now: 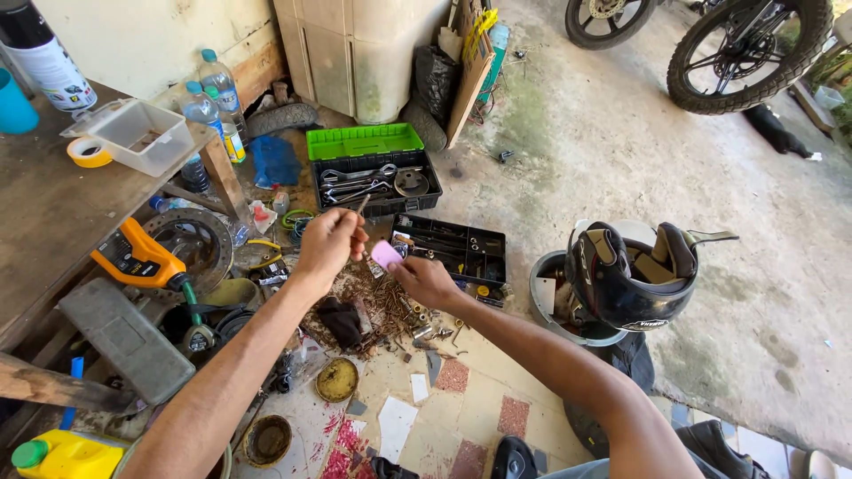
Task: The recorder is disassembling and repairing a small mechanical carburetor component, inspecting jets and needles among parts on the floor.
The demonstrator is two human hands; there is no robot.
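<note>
My left hand [328, 241] is raised over the floor, its fingers pinched on a thin brush-like stick [362, 206] that points up and to the right. My right hand [424, 280] holds a small pink-lilac piece [386, 255] between thumb and fingers, close beside the left hand. Below both hands lies a heap of rusty screws and nails [386, 310] next to a dark rag [341, 321].
An open green-lidded toolbox [371, 168] with spanners and a black parts tray [453, 248] sit beyond the hands. A black helmet [630, 275] rests on a bucket at right. At left stand a wooden bench [53, 213], an orange tool [138, 257] and water bottles [213, 98]. Motorcycle wheels [737, 53] are at the far right.
</note>
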